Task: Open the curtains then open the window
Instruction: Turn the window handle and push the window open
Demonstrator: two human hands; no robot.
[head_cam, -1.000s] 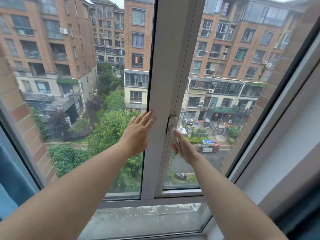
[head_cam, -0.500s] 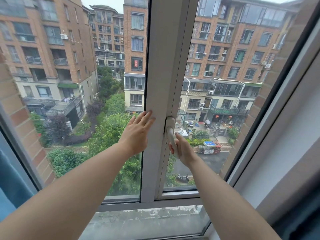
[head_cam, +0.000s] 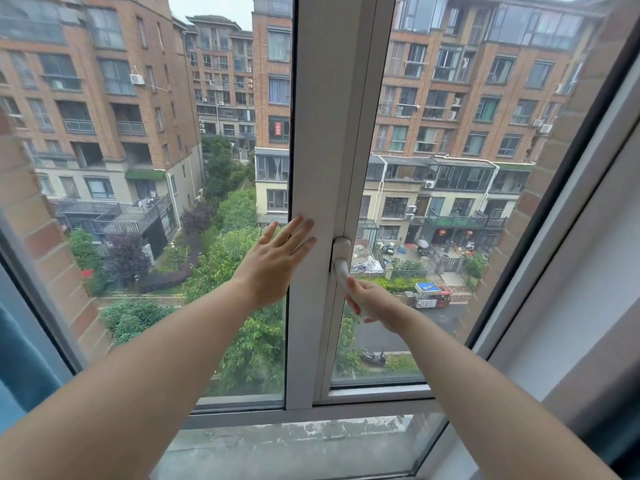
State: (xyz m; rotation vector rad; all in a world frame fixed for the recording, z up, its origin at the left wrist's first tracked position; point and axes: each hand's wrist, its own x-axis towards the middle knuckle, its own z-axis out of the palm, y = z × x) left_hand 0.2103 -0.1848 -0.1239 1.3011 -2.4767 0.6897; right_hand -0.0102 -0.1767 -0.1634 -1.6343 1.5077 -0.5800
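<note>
A white-framed window fills the view, with a wide centre post (head_cam: 322, 140) between two panes. A white lever handle (head_cam: 341, 261) sits on the right sash frame and points down. My right hand (head_cam: 374, 301) is wrapped around the lower end of that handle. My left hand (head_cam: 277, 261) lies flat with fingers spread, its fingertips pressed on the centre post and its palm over the left pane. The blue curtain (head_cam: 20, 368) is drawn aside at the far left edge. The right sash sits flush in its frame.
A grey concrete ledge (head_cam: 294, 441) runs below the window behind a lower glass pane. The white reveal wall (head_cam: 588, 306) slants along the right side. A dark curtain edge (head_cam: 620, 438) shows at the bottom right. Outside are brick apartment blocks and trees.
The view has shifted slightly and both hands stay on the window. My right hand sits a little lower on the handle; the handle still points down.
</note>
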